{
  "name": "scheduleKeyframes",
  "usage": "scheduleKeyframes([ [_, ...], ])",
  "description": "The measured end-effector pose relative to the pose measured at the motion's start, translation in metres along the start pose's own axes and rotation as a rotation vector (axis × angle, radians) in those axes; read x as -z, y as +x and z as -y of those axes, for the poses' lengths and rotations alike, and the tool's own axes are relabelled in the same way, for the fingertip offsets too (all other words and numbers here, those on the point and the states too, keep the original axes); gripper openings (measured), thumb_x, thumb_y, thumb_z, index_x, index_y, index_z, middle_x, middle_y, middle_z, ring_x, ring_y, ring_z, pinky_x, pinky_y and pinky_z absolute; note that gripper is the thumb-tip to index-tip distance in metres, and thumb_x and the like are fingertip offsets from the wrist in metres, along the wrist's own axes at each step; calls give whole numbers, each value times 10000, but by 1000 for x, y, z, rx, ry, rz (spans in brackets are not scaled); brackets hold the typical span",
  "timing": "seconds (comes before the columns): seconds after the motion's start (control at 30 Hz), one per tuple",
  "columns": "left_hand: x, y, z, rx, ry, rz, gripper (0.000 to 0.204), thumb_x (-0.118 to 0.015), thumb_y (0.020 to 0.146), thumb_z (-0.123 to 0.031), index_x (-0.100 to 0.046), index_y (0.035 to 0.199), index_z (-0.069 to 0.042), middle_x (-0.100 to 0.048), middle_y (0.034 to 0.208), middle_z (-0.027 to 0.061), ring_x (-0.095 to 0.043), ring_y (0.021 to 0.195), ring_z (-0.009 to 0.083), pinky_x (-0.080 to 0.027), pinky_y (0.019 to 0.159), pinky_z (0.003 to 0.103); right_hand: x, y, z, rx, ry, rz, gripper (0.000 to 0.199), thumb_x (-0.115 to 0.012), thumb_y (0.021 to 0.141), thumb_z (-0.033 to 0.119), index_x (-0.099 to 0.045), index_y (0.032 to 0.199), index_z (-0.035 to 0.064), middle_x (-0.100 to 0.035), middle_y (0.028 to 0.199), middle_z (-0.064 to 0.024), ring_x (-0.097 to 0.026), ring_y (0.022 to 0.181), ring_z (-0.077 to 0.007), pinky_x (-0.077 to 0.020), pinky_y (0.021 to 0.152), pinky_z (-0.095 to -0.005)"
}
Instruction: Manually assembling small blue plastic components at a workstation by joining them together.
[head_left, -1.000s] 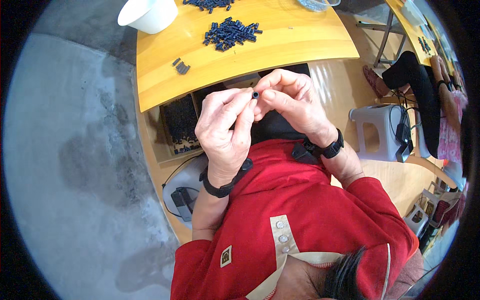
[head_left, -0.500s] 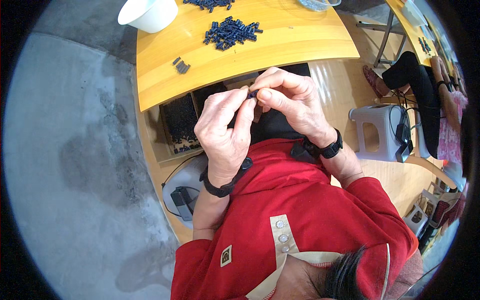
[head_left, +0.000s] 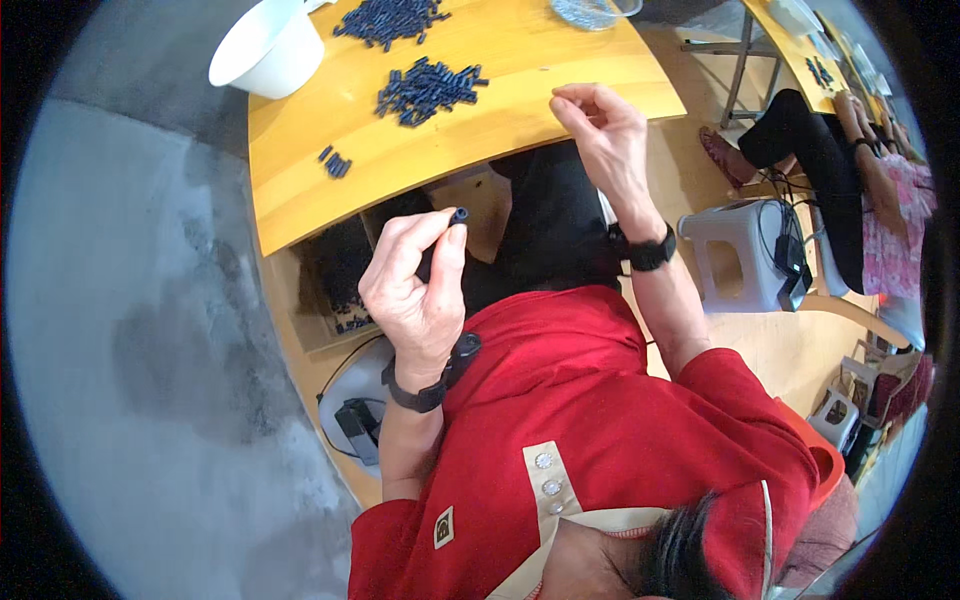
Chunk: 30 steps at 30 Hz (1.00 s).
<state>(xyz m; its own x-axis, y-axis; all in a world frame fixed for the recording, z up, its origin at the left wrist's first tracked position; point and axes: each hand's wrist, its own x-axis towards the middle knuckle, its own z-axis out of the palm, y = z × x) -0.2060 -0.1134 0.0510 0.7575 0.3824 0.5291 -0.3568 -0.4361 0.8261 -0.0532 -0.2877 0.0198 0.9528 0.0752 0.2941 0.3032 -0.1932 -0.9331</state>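
Note:
Between the thumb and forefinger of my left hand (head_left: 412, 285) is a short dark blue tube (head_left: 459, 216), its open round end showing. This hand is in front of the table's near edge, above my lap. My right hand (head_left: 612, 145) is apart from it, over the table's near right edge, with thumb and forefinger pinched together. Whatever that pinch may hold is too small to make out. A pile of similar dark tubes (head_left: 428, 92) lies on the yellow table (head_left: 520, 95). A few separate tubes (head_left: 337, 163) lie in a small group at the table's left.
A second tube pile (head_left: 390, 22) lies farther back, beside a white plastic tub (head_left: 268, 48). At the back right is a clear dish (head_left: 596, 10). Under the table sits a box of dark pieces (head_left: 345, 275). A grey stool (head_left: 735, 258) and a seated co-worker (head_left: 885, 210) are at right.
My hands, together at the tube before, have parted. The right moved away to the right and up over the table edge; the left keeps the tube and sits slightly lower left.

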Motion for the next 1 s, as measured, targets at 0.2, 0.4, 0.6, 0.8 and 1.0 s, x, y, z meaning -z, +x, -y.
scheduleKeyframes([
  [0.2, -2, 2, -1, -33, 29, 24, 87, -680, 834, 61, -683, 916, 33, -661, 840, 72, -599, 753, 125, -465, 680, 231, 15, 47, -42, 141, -534, -97, 160, -689, 835, 213, -728, 920, 83, -672, 876, -120, -662, 799, -272, -519, 723, -373],
  [0.4, -1, 2, -2, -21, 57, 30, 85, -689, 829, 53, -684, 912, 33, -657, 834, 70, -596, 751, 126, -462, 672, 235, 0, 75, -49, 203, -640, -18, 174, -674, 825, 238, -723, 906, 93, -677, 902, -120, -657, 854, -305, -513, 746, -407],
  [0.6, 0, 2, -2, -24, 80, 37, 93, -689, 830, 51, -684, 922, 34, -656, 834, 70, -592, 749, 125, -462, 673, 233, -2, 72, -41, 221, -762, 49, 168, -652, 858, 214, -685, 914, 59, -680, 871, -114, -669, 829, -270, -519, 734, -376],
  [0.8, 1, 1, -9, -16, 16, 69, 101, -692, 825, 57, -684, 924, 35, -662, 844, 78, -598, 768, 134, -468, 687, 243, 5, -3, 9, -336, 914, 560, 112, -626, 940, 124, -613, 962, 15, -649, 874, -84, -631, 725, -133, -520, 656, -264],
  [1.0, 2, 2, -19, -64, 18, 61, 146, -692, 790, 84, -683, 926, 33, -658, 829, 113, -630, 720, 185, -497, 667, 276, 1, -35, 21, -396, 1206, 700, 124, -644, 914, 49, -636, 1029, 5, -690, 950, -117, -686, 777, -164, -576, 695, -293],
])
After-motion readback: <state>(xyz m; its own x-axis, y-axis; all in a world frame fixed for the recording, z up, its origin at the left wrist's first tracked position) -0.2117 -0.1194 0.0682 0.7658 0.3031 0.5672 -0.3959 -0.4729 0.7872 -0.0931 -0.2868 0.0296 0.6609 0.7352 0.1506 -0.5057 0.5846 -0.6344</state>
